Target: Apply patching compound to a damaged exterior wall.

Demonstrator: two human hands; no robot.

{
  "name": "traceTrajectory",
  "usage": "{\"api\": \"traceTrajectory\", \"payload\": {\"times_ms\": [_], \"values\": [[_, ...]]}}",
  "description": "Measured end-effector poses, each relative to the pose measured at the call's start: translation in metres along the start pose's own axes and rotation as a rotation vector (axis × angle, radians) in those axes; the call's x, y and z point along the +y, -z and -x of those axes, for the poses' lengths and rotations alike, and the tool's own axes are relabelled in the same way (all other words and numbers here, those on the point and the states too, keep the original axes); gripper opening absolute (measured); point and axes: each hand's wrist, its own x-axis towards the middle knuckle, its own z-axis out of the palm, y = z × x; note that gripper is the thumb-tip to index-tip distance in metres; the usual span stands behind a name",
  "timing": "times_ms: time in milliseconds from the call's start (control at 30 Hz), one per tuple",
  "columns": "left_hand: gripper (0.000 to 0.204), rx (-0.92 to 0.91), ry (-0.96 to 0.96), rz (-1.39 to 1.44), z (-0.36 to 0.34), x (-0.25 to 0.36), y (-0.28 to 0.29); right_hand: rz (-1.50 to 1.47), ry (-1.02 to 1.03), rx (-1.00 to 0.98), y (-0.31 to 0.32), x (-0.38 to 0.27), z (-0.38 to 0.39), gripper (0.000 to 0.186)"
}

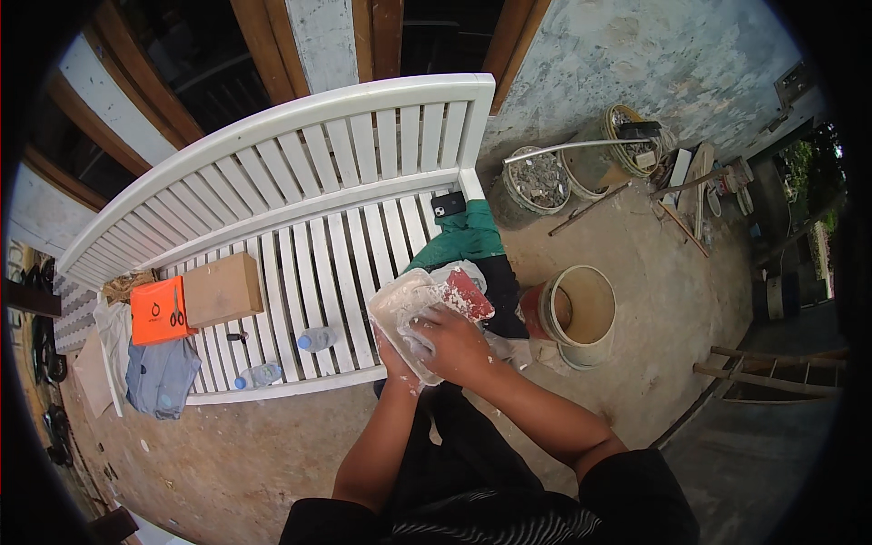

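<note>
In front of me my left hand (pixel 391 356) grips the near-left edge of a pale, flat rectangular piece (pixel 400 307), smeared with white paste. My right hand (pixel 451 343) lies over its right side, with fingers bent and coated in white; what they hold is hidden by the paste and the hand. Just beyond the right hand is a red piece (pixel 469 292) covered in white crumbs, beside a whitish plastic bag (pixel 451 270). Green cloth (pixel 463 234) and dark cloth (pixel 501 295) drape over the bench end behind them.
A white slatted bench (pixel 300 241) carries a phone (pixel 448 204), cardboard box (pixel 222 289), orange packet (pixel 154 311), scissors (pixel 176 309) and bottles (pixel 316 340). An open bucket (pixel 581 309) stands right. Rubble-filled buckets (pixel 538 182) line the wall; a wooden ladder (pixel 772 372) lies far right.
</note>
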Motion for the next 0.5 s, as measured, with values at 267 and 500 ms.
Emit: {"api": "traceTrajectory", "payload": {"times_ms": [267, 500], "values": [[0.068, -0.148, 0.017, -0.015, 0.052, 0.039, -0.066, 0.235, 0.118, 0.048, 0.038, -0.069, 0.028, 0.031], [0.065, -0.208, 0.095, 0.048, 0.084, 0.049, -0.084, 0.175, 0.05, 0.102, 0.06, -0.116, 0.051, 0.033]]}}
